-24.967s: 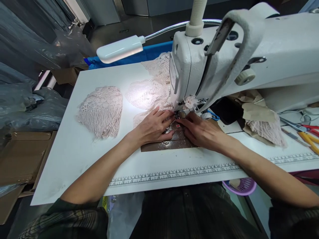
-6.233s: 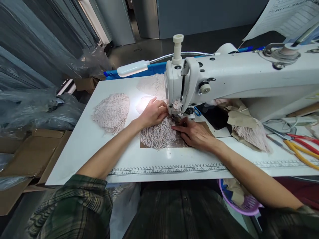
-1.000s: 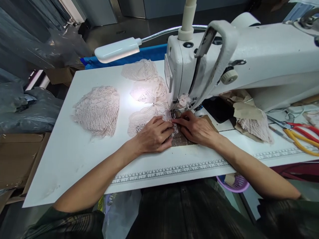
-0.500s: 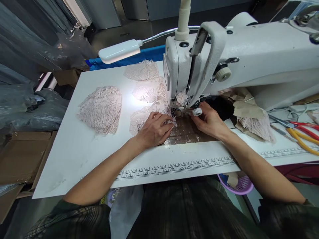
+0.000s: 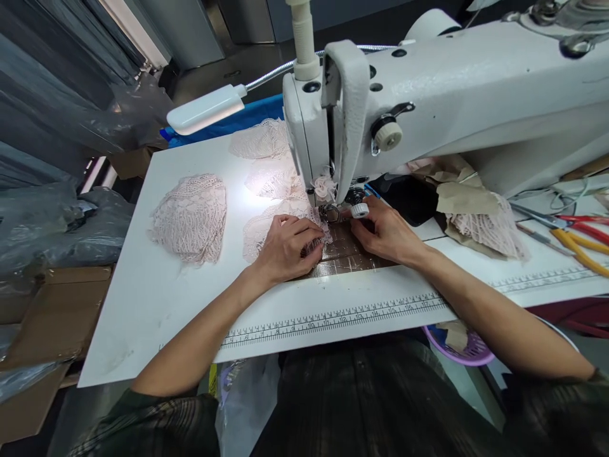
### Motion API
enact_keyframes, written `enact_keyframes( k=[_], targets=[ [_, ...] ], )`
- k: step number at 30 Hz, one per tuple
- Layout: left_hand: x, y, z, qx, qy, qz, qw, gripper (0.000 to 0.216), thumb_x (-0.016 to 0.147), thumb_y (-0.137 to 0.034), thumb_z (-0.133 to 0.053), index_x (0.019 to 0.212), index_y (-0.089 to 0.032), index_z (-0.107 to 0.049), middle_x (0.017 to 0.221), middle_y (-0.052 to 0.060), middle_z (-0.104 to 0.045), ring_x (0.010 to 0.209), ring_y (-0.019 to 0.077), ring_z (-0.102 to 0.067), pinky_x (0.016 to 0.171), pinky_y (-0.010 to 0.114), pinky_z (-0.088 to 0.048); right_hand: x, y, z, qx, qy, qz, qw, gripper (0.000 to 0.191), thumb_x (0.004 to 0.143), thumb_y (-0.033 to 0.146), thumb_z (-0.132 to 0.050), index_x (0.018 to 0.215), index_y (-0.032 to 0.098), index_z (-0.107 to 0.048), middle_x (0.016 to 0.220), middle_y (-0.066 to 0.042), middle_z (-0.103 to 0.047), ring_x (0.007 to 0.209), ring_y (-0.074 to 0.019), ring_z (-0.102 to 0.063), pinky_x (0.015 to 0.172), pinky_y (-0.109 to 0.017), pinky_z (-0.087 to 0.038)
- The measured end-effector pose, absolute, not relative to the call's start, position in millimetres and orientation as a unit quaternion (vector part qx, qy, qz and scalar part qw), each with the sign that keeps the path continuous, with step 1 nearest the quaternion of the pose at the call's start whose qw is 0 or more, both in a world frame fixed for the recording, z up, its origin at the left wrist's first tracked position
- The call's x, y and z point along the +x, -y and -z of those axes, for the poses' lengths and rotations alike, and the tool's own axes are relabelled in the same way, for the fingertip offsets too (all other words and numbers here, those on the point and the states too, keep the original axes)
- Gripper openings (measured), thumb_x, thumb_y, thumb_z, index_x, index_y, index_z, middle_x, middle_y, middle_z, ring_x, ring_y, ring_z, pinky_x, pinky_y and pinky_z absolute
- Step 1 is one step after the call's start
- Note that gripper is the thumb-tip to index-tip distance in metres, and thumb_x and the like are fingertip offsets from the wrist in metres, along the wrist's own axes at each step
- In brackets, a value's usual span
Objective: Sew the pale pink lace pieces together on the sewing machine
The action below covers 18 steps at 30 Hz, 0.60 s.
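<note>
At the needle end of a white sewing machine (image 5: 409, 108), my left hand (image 5: 289, 249) is curled on pale pink lace (image 5: 259, 230), gripping its edge with bent fingers just left of the presser foot. My right hand (image 5: 386, 232) sits to the right of the foot, beside a white knurled knob (image 5: 360, 211). Its thumb and fingers are drawn together; whatever they hold is hidden behind the knob. Brown tape covers the bed plate (image 5: 340, 259) between the two hands. More joined lace pieces (image 5: 266, 178) trail away behind my left hand.
A stack of lace pieces (image 5: 190, 219) lies on the white table (image 5: 128, 311) at left. A lamp (image 5: 207, 109) hangs over the back. To the right are brown paper with lace (image 5: 469, 206) and yellow-and-red-handled tools (image 5: 580, 244). A purple basket (image 5: 469, 352) stands below the front edge.
The view has shifted, so the machine appears farther left. Both hands keep nearly the same places by the presser foot, and my left hand still grips the lace.
</note>
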<state>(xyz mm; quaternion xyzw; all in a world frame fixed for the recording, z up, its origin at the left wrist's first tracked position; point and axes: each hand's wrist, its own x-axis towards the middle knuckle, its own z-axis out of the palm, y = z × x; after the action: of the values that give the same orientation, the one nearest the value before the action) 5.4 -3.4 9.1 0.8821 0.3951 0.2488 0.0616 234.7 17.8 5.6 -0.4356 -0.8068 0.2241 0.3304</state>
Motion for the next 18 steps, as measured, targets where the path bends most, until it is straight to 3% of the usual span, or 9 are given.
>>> enact_keyframes(
  k=[7,14,18],
  targets=[
    [7.5,1.4,-7.4,0.859,-0.430,-0.269,0.075,0.013,0.087,-0.028,-0.062,0.081,-0.023,-0.071,0.090,-0.001,-0.074,0.081,0.0171,-0.066,0.101,0.050,-0.037,235.3,-18.0,-4.2,-0.430,0.807,-0.237,0.329,0.027,0.085,0.016,-0.048,0.099,0.018,-0.072,0.097,-0.008,-0.065,0.088,-0.0203,-0.063,0.084,-0.034,-0.049],
    [8.0,6.9,-13.2,0.861,-0.447,-0.225,0.092,0.017,0.084,-0.018,-0.057,0.092,-0.023,-0.071,0.099,0.001,-0.074,0.090,0.0208,-0.067,0.108,0.059,-0.031,235.5,-18.0,-4.3,-0.432,0.806,-0.237,0.328,0.028,0.084,0.015,-0.048,0.098,0.019,-0.073,0.097,-0.007,-0.067,0.089,-0.0204,-0.064,0.084,-0.034,-0.050],
    [8.6,7.5,-15.2,0.870,-0.440,-0.214,0.062,0.017,0.092,-0.026,-0.055,0.093,-0.021,-0.071,0.100,0.002,-0.073,0.089,0.0204,-0.066,0.110,0.059,-0.027,235.4,-17.8,-5.7,-0.427,0.814,-0.236,0.316,0.028,0.086,0.017,-0.048,0.097,0.018,-0.074,0.096,-0.008,-0.067,0.088,-0.0205,-0.065,0.082,-0.034,-0.050]
  ],
)
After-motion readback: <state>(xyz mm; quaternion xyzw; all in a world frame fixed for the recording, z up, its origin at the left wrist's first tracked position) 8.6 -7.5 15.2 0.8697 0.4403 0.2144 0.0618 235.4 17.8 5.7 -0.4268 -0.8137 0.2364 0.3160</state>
